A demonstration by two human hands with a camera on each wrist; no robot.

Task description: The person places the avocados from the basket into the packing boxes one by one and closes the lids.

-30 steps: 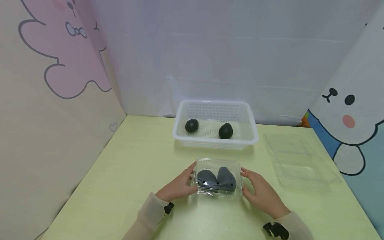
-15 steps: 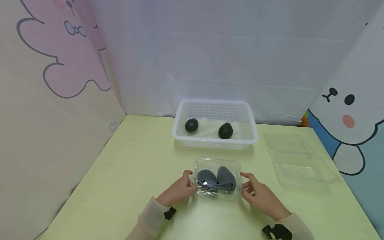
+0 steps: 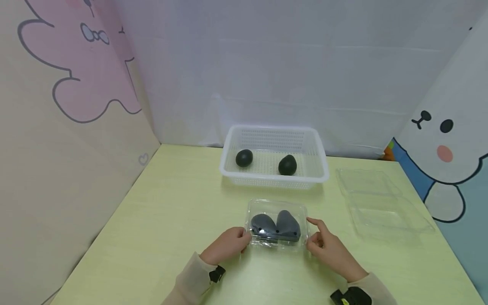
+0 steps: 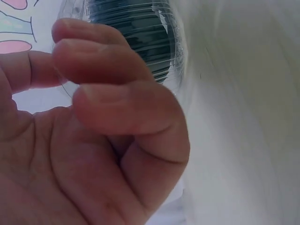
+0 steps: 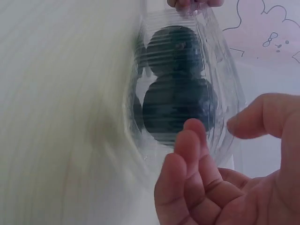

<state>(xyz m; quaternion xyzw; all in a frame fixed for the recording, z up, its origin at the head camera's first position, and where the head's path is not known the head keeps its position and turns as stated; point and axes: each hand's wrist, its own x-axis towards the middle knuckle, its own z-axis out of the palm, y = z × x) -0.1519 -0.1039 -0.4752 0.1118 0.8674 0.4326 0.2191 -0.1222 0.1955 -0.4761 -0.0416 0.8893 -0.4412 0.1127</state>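
Observation:
In the head view a clear plastic clamshell box [image 3: 267, 206] lies closed on the table, with two dark avocados, a left one [image 3: 263, 226] and a right one [image 3: 287, 226], under its lid. My left hand [image 3: 225, 245] pinches the box's left edge; its other fingers curl inward in the left wrist view. At the opposite edge is my right hand [image 3: 331, 250], thumb low on the side and index finger stretched toward the upper corner. The right wrist view has that thumb [image 5: 251, 121] at the rim and the other fingers bent near the wall.
Behind the box stands a white perforated basket [image 3: 274, 178] holding two more avocados, one left [image 3: 244, 158] and one right [image 3: 287, 165]. An open clear clamshell [image 3: 381, 203] lies on the right of the yellow table [image 3: 160, 237]. Printed sheets [image 3: 267, 84] enclose the table's back and sides.
My left fingers have drawn in from along the box's side and curled at its edge. Some right fingers have curled toward the thumb. The box has stayed in place.

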